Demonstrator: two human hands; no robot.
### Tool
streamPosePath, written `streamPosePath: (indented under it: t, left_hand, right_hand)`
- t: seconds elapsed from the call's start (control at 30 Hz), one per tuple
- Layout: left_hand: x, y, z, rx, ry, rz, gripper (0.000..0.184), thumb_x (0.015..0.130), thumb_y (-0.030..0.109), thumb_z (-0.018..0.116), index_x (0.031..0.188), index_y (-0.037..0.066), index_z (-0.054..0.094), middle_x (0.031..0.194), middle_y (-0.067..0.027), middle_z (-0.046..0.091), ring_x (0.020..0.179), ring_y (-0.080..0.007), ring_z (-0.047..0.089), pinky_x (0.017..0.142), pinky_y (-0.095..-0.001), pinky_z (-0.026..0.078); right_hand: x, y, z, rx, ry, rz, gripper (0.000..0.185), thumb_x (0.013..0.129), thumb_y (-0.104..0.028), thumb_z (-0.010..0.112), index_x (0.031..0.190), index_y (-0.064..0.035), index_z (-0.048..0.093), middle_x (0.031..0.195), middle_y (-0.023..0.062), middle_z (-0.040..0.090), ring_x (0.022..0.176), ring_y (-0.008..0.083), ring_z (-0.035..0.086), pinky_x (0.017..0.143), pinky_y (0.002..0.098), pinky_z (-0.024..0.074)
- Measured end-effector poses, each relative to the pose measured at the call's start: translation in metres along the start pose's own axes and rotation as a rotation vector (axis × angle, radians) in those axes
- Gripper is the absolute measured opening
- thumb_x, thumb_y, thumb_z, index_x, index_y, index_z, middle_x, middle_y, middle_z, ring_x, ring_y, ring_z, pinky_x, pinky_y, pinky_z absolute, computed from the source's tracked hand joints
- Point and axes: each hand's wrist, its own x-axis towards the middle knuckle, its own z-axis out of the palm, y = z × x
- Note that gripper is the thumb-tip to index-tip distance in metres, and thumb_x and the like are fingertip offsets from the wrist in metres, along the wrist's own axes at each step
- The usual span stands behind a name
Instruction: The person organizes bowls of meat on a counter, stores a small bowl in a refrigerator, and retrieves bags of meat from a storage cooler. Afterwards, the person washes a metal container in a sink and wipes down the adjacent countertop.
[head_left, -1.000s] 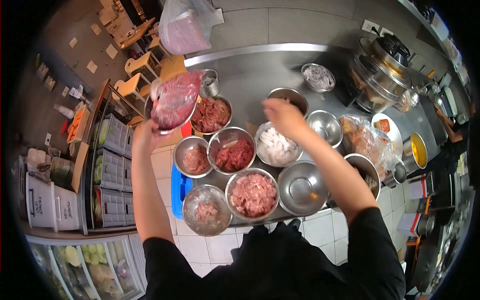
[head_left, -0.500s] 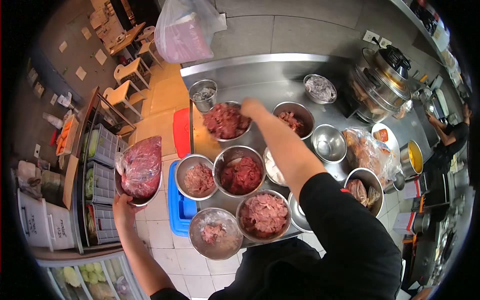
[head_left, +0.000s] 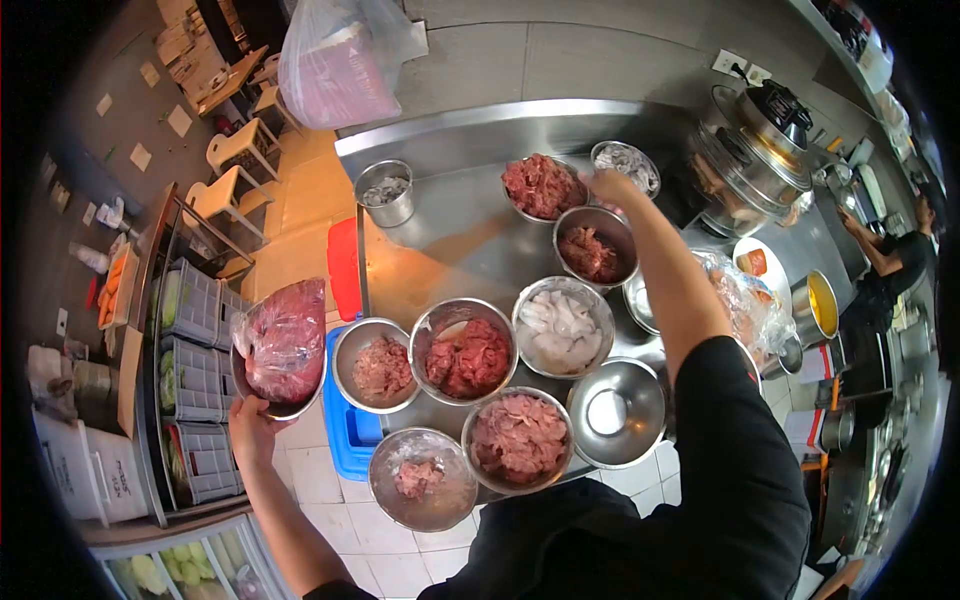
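My left hand [head_left: 258, 425] is closed on the rim of a metal bowl [head_left: 284, 408], held out past the table's left side. A clear plastic bag of red meat [head_left: 284, 340] sits in that bowl. At the back of the steel table, my right hand [head_left: 615, 190] grips the right rim of a bowl of minced red meat [head_left: 542, 186]; its fingertips are blurred. Just in front of this hand is a bowl of meat pieces [head_left: 592, 254]. Behind it stands a small bowl of greyish food [head_left: 626, 165].
Nearer me on the steel table [head_left: 440, 260] stand bowls of red meat [head_left: 472, 358], pink sliced meat [head_left: 520, 438] and white pieces [head_left: 563, 325]. A metal tin [head_left: 384, 192] is at the back left. A steamer [head_left: 750, 165] is at the right. Another person [head_left: 900, 250] stands far right.
My right hand has slid the bowl of minced red meat right and back across the table. My left hand still holds the bowl with the bag. The view has shifted slightly.
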Motion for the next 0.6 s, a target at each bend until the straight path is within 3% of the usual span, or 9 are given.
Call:
streamPosePath:
  t: [0.07,0.13,0.17,0.2,0.27,0.37,0.4,0.43,0.6]
  left_hand:
    - [0.003,0.001,0.012,0.044,-0.039,-0.002,0.025,0.076,0.005,0.045,0.099,-0.005,0.05,0.096,-0.0183,0.06,0.073,-0.0298,0.066,0.059,-0.0455,0.061]
    - [0.008,0.001,0.024,0.037,-0.074,0.002,0.026,0.076,0.005,0.046,0.1,-0.005,0.05,0.096,-0.0185,0.061,0.073,-0.0293,0.067,0.058,-0.044,0.061]
    - [0.011,0.001,0.03,0.017,-0.087,-0.005,0.026,0.075,0.004,0.047,0.099,-0.005,0.05,0.096,-0.0191,0.062,0.073,-0.0295,0.067,0.057,-0.0438,0.061]
    - [0.014,0.003,0.035,0.0,-0.1,-0.01,0.026,0.074,0.004,0.047,0.098,-0.005,0.05,0.097,-0.0198,0.063,0.073,-0.0298,0.067,0.056,-0.0435,0.061]
    - [0.017,0.007,0.043,0.025,-0.117,0.001,0.025,0.074,0.003,0.047,0.097,-0.006,0.05,0.092,-0.0191,0.064,0.071,-0.0299,0.067,0.056,-0.0429,0.061]
    - [0.02,0.014,0.058,0.007,-0.237,0.004,0.042,0.075,0.003,0.045,0.116,-0.005,0.048,0.095,-0.0184,0.063,0.072,-0.0298,0.068,0.055,-0.0411,0.061]
    - [0.022,0.016,0.064,0.008,-0.238,0.002,0.042,0.075,0.003,0.045,0.116,-0.005,0.048,0.095,-0.0184,0.063,0.072,-0.0298,0.068,0.055,-0.0411,0.061]
    - [0.025,0.016,0.069,0.04,-0.217,-0.006,0.042,0.075,0.003,0.045,0.116,-0.005,0.048,0.096,-0.0184,0.062,0.072,-0.0297,0.068,0.054,-0.041,0.061]
    - [0.037,0.018,0.115,0.088,-0.271,0.008,0.039,0.076,0.004,0.046,0.113,-0.007,0.048,0.095,-0.0195,0.061,0.071,-0.0295,0.068,0.055,-0.0398,0.062]
  right_hand:
    - [-0.037,0.003,-0.035,0.197,-0.592,0.162,0.053,0.085,-0.051,0.058,0.102,-0.0013,0.065,0.101,0.0202,0.067,0.096,0.0285,0.066,0.068,0.0388,0.0576]
    - [-0.094,0.006,-0.044,0.213,-0.432,-0.022,0.046,0.082,-0.042,0.066,0.106,-0.0027,0.061,0.092,0.0171,0.068,0.086,0.0247,0.066,0.075,0.0381,0.0519]
    - [-0.064,0.046,-0.011,0.002,-0.314,-0.216,0.039,0.077,-0.03,0.071,0.104,-0.0042,0.059,0.087,0.0153,0.066,0.078,0.0225,0.066,0.065,0.0372,0.0516]
    - [-0.074,0.052,-0.011,-0.012,-0.133,-0.381,0.03,0.074,-0.021,0.068,0.095,-0.0025,0.059,0.08,0.0141,0.064,0.072,0.021,0.065,0.059,0.0365,0.0505]
    - [-0.08,0.058,-0.016,0.193,-0.185,-0.263,0.022,0.074,-0.016,0.063,0.089,-0.0012,0.06,0.072,0.013,0.063,0.066,0.0214,0.064,0.058,0.0372,0.0502]
    - [-0.094,0.045,-0.059,0.308,-0.09,-0.179,0.015,0.072,-0.011,0.061,0.083,-0.0008,0.061,0.063,0.0082,0.059,0.053,0.0181,0.06,0.047,0.0348,0.0494]
    - [-0.082,0.054,-0.065,0.381,-0.08,-0.19,0.018,0.075,-0.012,0.06,0.087,0.0016,0.06,0.066,0.0126,0.061,0.052,0.0238,0.062,0.043,0.0361,0.0516]
    - [-0.088,0.039,-0.085,0.471,-0.106,-0.081,0.016,0.075,-0.011,0.06,0.085,0.0017,0.06,0.065,0.0116,0.06,0.051,0.024,0.062,0.043,0.0349,0.0519]
    - [-0.04,0.024,-0.1,0.682,-0.003,-0.085,0.016,0.078,-0.01,0.058,0.087,0.0038,0.061,0.072,0.0126,0.062,0.052,0.0228,0.061,0.043,0.0338,0.0532]
